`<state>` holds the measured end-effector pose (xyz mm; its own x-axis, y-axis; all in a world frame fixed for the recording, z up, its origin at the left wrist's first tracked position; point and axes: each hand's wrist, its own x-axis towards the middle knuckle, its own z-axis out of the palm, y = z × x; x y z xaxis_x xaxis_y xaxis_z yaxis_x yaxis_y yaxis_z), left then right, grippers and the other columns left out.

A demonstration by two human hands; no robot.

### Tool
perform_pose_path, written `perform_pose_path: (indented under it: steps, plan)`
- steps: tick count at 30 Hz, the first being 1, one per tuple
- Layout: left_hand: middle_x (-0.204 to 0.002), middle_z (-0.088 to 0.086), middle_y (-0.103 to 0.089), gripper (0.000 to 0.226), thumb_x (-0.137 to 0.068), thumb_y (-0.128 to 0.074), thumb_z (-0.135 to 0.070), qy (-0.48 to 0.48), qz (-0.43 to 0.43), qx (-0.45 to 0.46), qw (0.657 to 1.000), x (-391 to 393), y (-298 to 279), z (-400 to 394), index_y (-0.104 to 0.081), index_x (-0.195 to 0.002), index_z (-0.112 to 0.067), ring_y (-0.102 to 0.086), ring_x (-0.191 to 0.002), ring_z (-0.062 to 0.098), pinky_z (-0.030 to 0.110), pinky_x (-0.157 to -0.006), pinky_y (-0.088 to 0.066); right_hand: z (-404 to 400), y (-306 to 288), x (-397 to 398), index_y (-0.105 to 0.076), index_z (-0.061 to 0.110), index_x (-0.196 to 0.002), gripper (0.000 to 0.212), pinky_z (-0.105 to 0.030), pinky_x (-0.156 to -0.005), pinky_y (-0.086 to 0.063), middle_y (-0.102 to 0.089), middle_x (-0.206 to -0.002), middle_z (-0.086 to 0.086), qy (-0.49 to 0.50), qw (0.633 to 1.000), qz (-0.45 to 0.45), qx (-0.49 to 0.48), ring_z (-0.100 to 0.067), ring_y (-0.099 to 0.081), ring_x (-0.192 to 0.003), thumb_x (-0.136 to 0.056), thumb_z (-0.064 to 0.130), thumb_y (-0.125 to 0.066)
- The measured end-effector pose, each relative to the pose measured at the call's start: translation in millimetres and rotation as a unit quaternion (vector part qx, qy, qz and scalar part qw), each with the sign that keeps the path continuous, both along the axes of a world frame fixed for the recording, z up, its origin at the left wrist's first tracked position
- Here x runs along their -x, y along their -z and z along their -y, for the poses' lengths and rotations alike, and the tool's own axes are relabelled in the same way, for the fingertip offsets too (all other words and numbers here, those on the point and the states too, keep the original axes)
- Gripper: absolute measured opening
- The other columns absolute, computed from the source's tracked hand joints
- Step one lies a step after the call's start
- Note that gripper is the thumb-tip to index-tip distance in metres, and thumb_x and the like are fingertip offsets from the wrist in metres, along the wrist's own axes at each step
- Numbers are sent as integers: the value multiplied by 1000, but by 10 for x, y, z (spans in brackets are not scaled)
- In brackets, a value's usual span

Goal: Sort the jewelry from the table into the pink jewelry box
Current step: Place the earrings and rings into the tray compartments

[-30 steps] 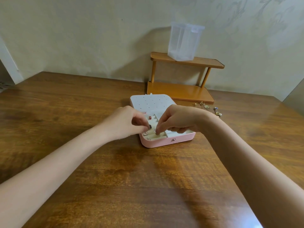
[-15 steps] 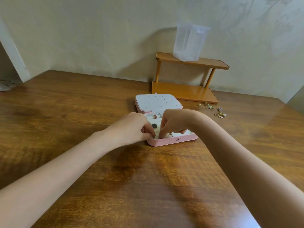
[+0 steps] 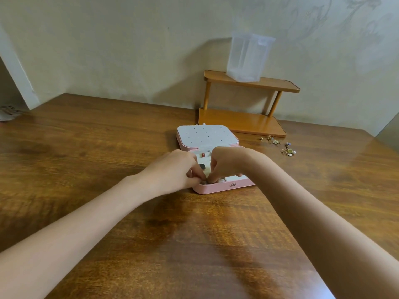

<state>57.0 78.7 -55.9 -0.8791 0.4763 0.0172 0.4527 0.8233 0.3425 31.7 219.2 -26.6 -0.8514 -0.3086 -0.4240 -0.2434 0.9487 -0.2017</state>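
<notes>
**Seating a piece at the box's near edge**

Left hand (image 3: 172, 169) and right hand (image 3: 226, 162) meet mid-frame, fingers curled, pinching something small; can't tell what. Pink jewelry box (image 3: 218, 188) open beneath. Risk: a slip drops the piece onto the bench (image 3: 194, 244). Loose jewelry (image 3: 278, 145) right of centre. Wooden shelf (image 3: 241, 121), plain wall behind.

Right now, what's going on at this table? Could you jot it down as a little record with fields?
Activity: a person is sorting jewelry into a pink jewelry box
Box state: open, white dotted lid laid back flat on the table
Left hand: fingertips down at the box's front left corner, pinching something small, unclear what
Right hand: fingertips meeting the left's at the same spot
Already inside: a red-stone ring in the ring rolls
Still loose: gold rings and earrings on the table, right of the box
Behind: wooden two-tier shelf with a clear plastic container on top
</notes>
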Motion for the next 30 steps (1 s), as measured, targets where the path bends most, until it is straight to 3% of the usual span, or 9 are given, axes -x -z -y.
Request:
perform_pose_path:
  steps: [4,9,12,14,16,19,21,25,30]
  plan:
    - [-89,-11,-50,22,-89,-58,-27,12,1,10,1000,19,2,6,-71,-106,-31,-47,-74,5,19,-64,-34,-47,-24,9,-64,-1,-98,27,-15,-42,-31,-50,-65,0,20,999,25,23,-9,-39,-52,-85,22,-66]
    - [-93,-14,-53,19,-88,-60,-28,20,4,6,1000,45,-22,8,-71,-104,-32,-49,-72,1,15,-61,-34,-214,-167,75,-68,0,-100,22,-15,-36,-26,-49,-64,-1,87,992,38,87,-8,-31,-45,-89,17,-60]
    - [-111,-10,-62,18,-87,-62,-24,3,4,-44,999,64,-40,46,-72,-101,-28,-47,-80,-3,18,-68,-38,-325,-197,115,-67,6,-94,20,-17,-39,-28,-49,-65,-1,166,962,-2,216,-7,-32,-46,-94,21,-53]
    - [-109,-9,-65,17,-87,-62,-20,-16,-19,-84,996,90,-58,51,-73,-99,-26,-50,-81,-2,17,-70,-41,-363,-159,111,-65,5,-98,30,-19,-48,-34,-51,-68,-3,236,896,47,373,-9,-38,-53,-97,29,-47]
    - [-93,-11,-67,16,-86,-63,-17,-40,-53,-142,988,122,-79,15,-74,-96,-24,-52,-73,-2,11,-64,-38,-365,-94,86,-60,1,-108,43,-23,-59,-46,-61,-80,-9,284,796,157,510,-14,-52,-68,-98,39,-40]
    - [-76,-15,-62,14,-85,-63,-14,-70,-87,-203,973,174,-102,-89,-74,-90,-22,-54,-65,-2,9,-59,-38,-384,1,75,-53,-4,-116,56,-32,-79,-56,-64,-107,-23,317,670,254,621,-28,-65,-94,-98,45,-35]
    - [-73,-19,-60,14,-85,-63,-15,-80,-84,-227,967,207,-95,-148,-73,-89,-24,-54,-63,-6,5,-58,-40,-397,14,68,-47,-6,-120,59,-34,-83,-55,-61,-114,-26,316,631,274,653,-31,-65,-97,-98,47,-32]
    - [-80,-14,-65,14,-83,-66,-18,-77,-69,-236,966,254,-61,-213,-73,-94,-24,-57,-68,-3,13,-66,-48,-409,10,81,-45,-3,-121,57,-35,-86,-50,-56,-122,-27,304,625,263,669,-32,-60,-104,-99,47,-29]
    - [-92,-6,-65,22,-82,-69,-22,-76,-92,-200,973,264,-29,-255,-71,-103,-19,-56,-74,4,14,-67,-45,-413,12,105,-43,-1,-129,60,-40,-97,-44,-51,-130,-27,291,638,258,665,-36,-53,-118,-98,48,-28]
